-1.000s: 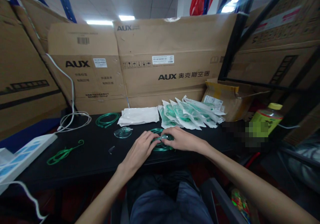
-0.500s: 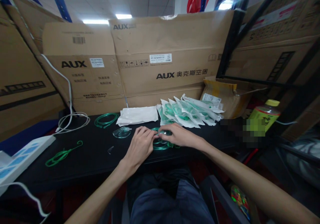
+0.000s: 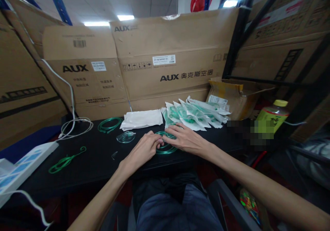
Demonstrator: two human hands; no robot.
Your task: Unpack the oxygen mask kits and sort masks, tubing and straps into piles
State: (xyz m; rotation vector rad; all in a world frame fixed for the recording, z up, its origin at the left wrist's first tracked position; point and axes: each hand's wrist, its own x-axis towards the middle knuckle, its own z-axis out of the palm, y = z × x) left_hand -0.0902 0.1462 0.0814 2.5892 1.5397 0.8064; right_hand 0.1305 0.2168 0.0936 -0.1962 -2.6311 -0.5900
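A coil of clear green tubing (image 3: 166, 151) lies on the black table in front of me, partly covered by both hands. My left hand (image 3: 145, 145) is closed at the coil's left side, with the fingertips bent in against it. My right hand (image 3: 186, 140) reaches over the coil from the right, its fingers closed on the loops and its tips close to the left fingers. What sits under the fingers is hidden. Left of the hands lies a clear oxygen mask (image 3: 125, 137). Nearby is a small clear piece (image 3: 114, 155), too small to name.
Behind the hands are a white packet (image 3: 141, 119) and a row of pouches with green contents (image 3: 190, 114). Further left lie another tubing coil (image 3: 110, 124), a green elastic strap (image 3: 63, 163) and a power strip (image 3: 28, 167). A bottle (image 3: 272, 119) stands right; cardboard boxes (image 3: 170, 38) wall the back.
My right fingers have spread flatter across the coil, and the clear thing seen under them before is now covered. My left hand has shifted slightly. The view has tilted a little.
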